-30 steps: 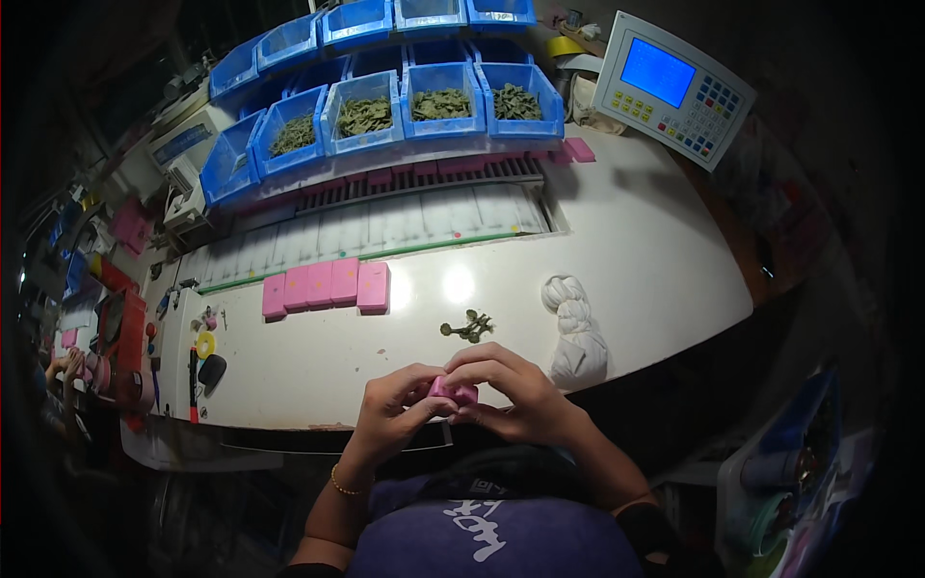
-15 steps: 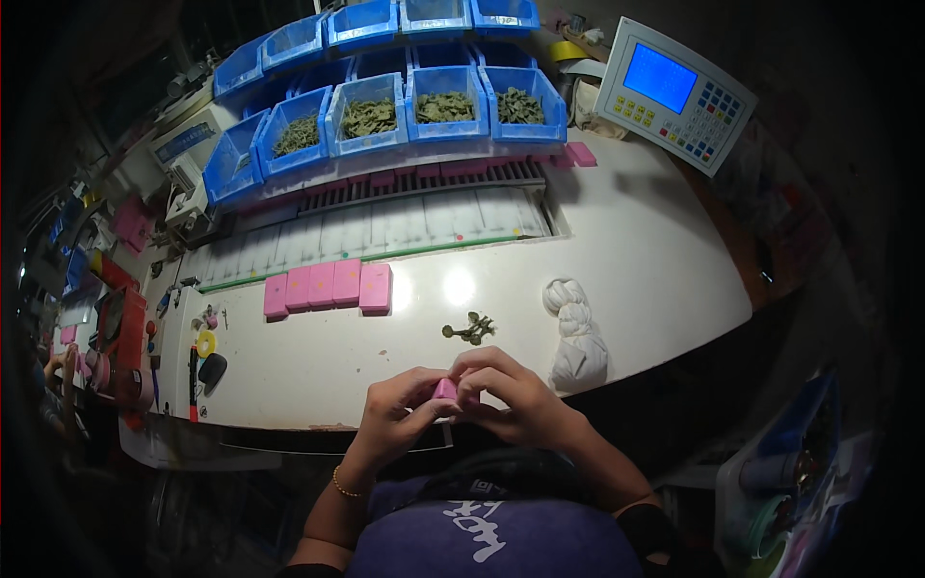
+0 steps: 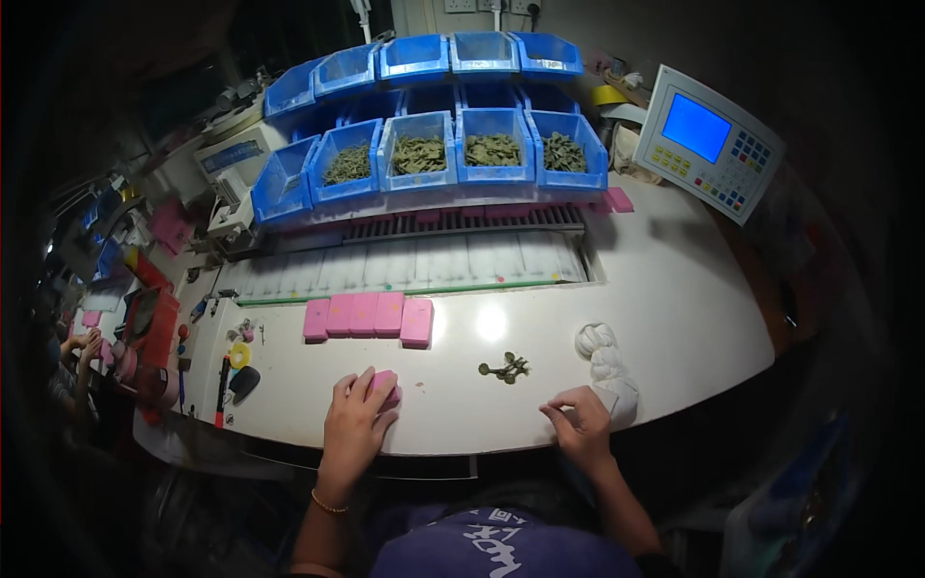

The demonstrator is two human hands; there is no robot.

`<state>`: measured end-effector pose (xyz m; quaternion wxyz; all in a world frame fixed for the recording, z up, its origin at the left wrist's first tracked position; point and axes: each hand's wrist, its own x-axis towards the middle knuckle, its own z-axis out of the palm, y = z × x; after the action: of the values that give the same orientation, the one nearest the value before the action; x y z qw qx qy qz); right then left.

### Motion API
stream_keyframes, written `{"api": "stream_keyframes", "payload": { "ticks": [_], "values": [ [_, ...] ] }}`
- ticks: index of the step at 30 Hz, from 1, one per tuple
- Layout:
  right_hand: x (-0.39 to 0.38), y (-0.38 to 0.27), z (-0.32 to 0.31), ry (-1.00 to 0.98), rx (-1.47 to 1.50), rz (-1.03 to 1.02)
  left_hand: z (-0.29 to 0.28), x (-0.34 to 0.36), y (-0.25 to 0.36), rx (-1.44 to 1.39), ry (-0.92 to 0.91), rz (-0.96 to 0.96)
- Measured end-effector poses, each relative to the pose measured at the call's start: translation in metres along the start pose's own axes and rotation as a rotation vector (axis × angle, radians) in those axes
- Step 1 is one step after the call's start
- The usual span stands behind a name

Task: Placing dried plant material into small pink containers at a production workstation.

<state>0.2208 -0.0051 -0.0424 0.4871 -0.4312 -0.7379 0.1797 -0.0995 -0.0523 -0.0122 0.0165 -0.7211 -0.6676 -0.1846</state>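
Here the left hand (image 3: pixel 355 414) lay palm-down on the white worktable (image 3: pixel 674 318), its fingers curled over a small pink block (image 3: pixel 385 387) that showed only at the fingertips, near the table's near edge. The block's long axis could not be told, since the hand hid most of it. The right hand (image 3: pixel 581 424) rested well apart to the right, loosely curled with nothing in it, its fingertips just beside a white knotted cloth (image 3: pixel 605 361). A small green leaf sprig (image 3: pixel 504 367) lay between the two hands, slightly farther away and nearer the right one. Farther off, directly beyond the left hand, a row of pink blocks (image 3: pixel 368 317) lay side by side, running left to right. Blue bins of green leaves (image 3: pixel 453 154) stood at the far edge.
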Motion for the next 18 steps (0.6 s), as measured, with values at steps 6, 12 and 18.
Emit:
{"api": "stream_keyframes", "payload": {
  "ticks": [6,12,18],
  "values": [
    [-0.011,0.029,0.014,0.083,-0.065,-0.103,-0.014,0.043,-0.034,-0.353,-0.185,-0.088],
    [-0.024,0.035,0.023,0.153,0.068,0.062,0.021,0.158,-0.049,-0.411,0.285,-0.18],
    [-0.016,0.027,0.014,0.004,-0.112,-0.04,0.099,0.241,-0.088,0.073,0.306,-0.371]
  ]
}}
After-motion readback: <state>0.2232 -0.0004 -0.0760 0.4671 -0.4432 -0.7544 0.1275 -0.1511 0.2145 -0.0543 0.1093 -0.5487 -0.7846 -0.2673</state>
